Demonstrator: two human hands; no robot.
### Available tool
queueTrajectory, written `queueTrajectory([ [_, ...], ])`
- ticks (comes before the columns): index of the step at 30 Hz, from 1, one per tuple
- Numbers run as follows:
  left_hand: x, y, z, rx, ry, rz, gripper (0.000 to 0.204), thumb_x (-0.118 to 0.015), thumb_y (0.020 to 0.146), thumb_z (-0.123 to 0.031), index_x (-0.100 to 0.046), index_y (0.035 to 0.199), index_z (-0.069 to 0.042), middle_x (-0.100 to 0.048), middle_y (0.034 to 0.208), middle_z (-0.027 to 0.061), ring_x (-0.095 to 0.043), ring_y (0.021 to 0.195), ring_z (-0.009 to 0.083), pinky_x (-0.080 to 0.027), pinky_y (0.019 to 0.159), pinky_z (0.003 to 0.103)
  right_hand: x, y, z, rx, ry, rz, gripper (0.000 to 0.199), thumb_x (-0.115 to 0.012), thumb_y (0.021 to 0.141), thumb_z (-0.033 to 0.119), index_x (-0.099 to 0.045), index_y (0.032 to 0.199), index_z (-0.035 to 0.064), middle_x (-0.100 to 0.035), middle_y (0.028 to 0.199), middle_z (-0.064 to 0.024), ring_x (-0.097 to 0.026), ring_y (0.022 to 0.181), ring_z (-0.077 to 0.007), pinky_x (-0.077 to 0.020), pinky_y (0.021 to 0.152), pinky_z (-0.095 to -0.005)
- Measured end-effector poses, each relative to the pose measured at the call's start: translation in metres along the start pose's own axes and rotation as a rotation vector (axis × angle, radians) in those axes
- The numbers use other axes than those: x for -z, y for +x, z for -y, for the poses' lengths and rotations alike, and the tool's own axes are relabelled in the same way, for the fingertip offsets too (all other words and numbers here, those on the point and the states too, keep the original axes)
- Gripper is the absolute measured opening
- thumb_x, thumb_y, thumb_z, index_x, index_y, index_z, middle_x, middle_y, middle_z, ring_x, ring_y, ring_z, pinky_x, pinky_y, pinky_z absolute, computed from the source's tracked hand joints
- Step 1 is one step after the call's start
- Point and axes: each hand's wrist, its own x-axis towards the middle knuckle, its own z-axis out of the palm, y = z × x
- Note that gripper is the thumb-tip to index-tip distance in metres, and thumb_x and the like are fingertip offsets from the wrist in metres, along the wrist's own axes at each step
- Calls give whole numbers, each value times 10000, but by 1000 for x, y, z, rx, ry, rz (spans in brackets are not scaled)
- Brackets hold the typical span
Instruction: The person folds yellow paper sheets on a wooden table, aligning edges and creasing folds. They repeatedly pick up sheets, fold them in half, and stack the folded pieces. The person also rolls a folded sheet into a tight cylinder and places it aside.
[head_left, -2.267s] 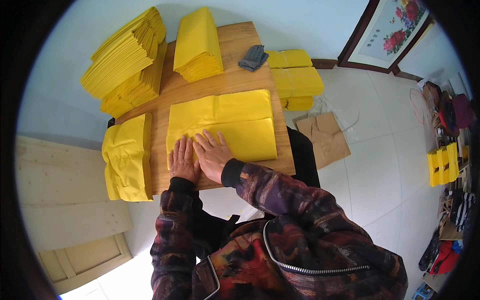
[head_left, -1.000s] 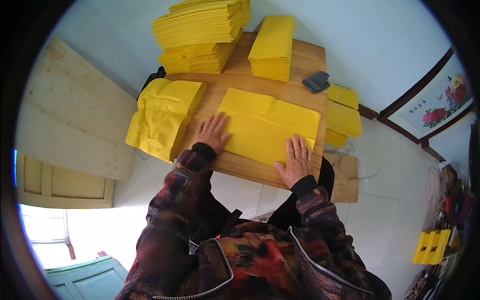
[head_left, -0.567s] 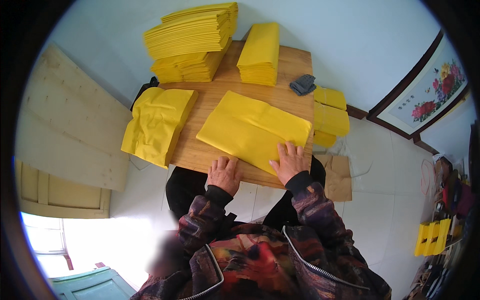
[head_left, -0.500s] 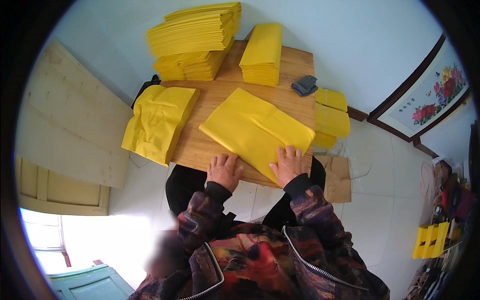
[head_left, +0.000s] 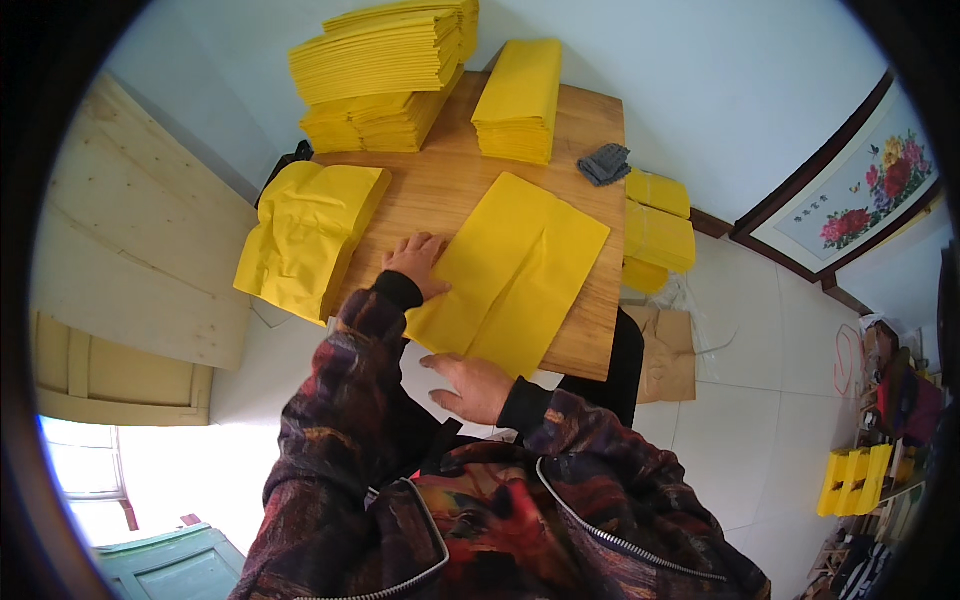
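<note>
A flat yellow paper piece (head_left: 515,265), creased lengthwise, lies slanted on the wooden table (head_left: 445,165), its near end at the front edge. My left hand (head_left: 415,265) rests beside its left edge with fingers spread; it touches or nearly touches the paper. At the near end is my right hand (head_left: 475,388), fingers stretched to the left and thumb apart, nothing seen in it. Whether its fingers touch the paper cannot be told. To the left, a crumpled yellow paper piece (head_left: 305,235) lies over the table's left edge.
Tall stacks of folded yellow paper (head_left: 380,60) stand at the back left, with another stack (head_left: 517,105) at the back middle. A grey cloth (head_left: 604,164) lies near the right edge. Beyond it are yellow bundles (head_left: 660,225) and brown cardboard (head_left: 665,355).
The yellow paper has turned, its near end swinging left. My left hand has moved up and left to its side; my right hand has come down and left off its top to the near end.
</note>
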Motion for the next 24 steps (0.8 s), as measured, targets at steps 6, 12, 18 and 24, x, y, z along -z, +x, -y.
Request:
queueTrajectory([
  [6,19,38,9,-282,169,138,802,-755,683,-227,-371,1387,-217,-376,1423,42,-337,1311,307,-301,1013,521,41,-16,-21,27,-8,-221,319,-622,820,158,-572,1111,37,-625,1045,-147,-609,955,-313,-484,808,-379],
  [12,26,71,21,-530,442,51,758,-679,710,-58,-395,1369,-301,-385,1417,9,-354,1307,267,-338,996,470,126,-21,-76,-59,-276,-582,323,-621,813,132,-563,1099,-8,-602,1080,-192,-558,1009,-371,-455,865,-422],
  [18,13,56,18,-542,268,-59,615,-597,798,-82,-422,1363,-249,-345,1448,49,-328,1328,294,-320,1039,453,146,3,-103,-61,-582,-441,395,-605,843,148,-523,1205,14,-459,1338,-134,-386,1283,-316,-327,1039,-429],
  [24,-19,-2,-2,-303,96,-134,608,-576,852,-329,-364,1411,-219,-260,1502,77,-270,1366,316,-240,1092,496,130,46,-113,-20,-676,-187,443,-556,891,274,-480,1281,77,-376,1414,-95,-320,1326,-320,-275,1062,-502],
])
